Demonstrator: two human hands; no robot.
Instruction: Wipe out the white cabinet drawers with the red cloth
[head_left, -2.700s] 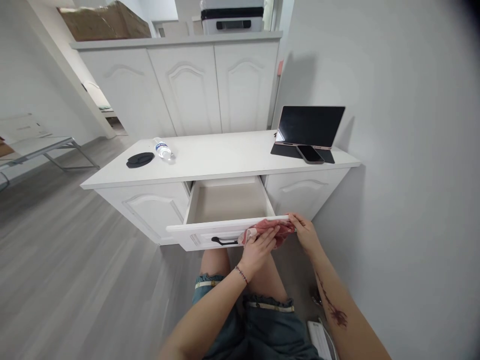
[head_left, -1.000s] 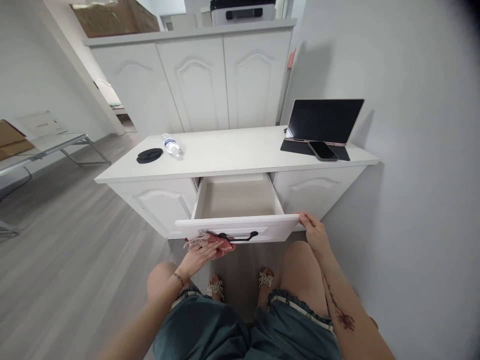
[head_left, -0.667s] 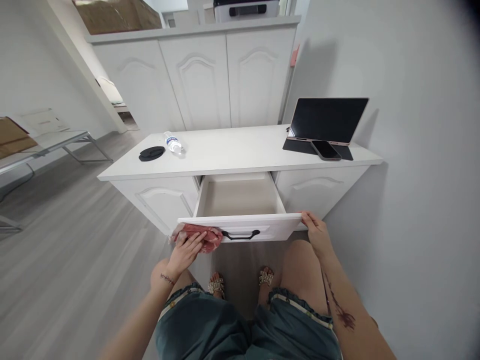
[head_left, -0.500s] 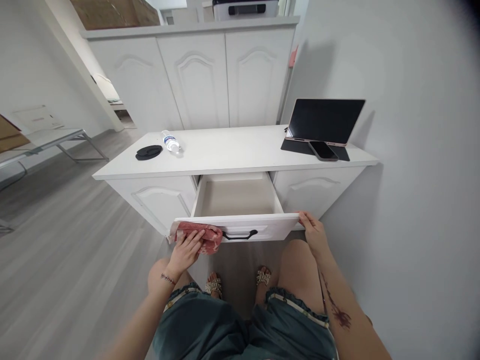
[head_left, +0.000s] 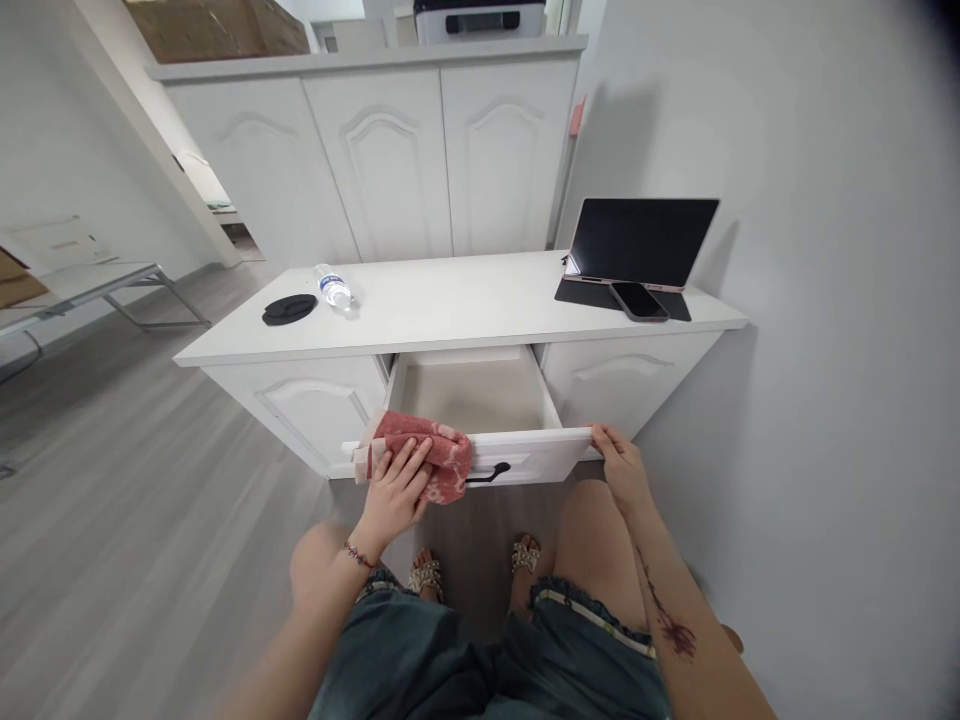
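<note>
A white cabinet [head_left: 450,315] has its middle drawer [head_left: 525,450] pulled out, and the drawer's inside is bare. My left hand [head_left: 397,490] presses a red-pink cloth [head_left: 439,450] flat against the left part of the drawer front, over its top edge; the fingers lie stretched on the cloth. The cloth covers the left end of the black handle [head_left: 491,470]. My right hand [head_left: 615,465] grips the right end of the drawer front's top edge with curled fingers.
On the cabinet top lie a water bottle [head_left: 330,287] and a black round lid [head_left: 289,309] at the left, a tablet [head_left: 637,245] and a phone [head_left: 639,301] at the right. A wall stands close on the right. Tall white cupboards [head_left: 375,150] stand behind. My knees are below the drawer.
My left hand has slid the cloth from below the drawer front's left end up onto its top edge and to the right, over the handle's end. My right hand stays on the drawer's right corner.
</note>
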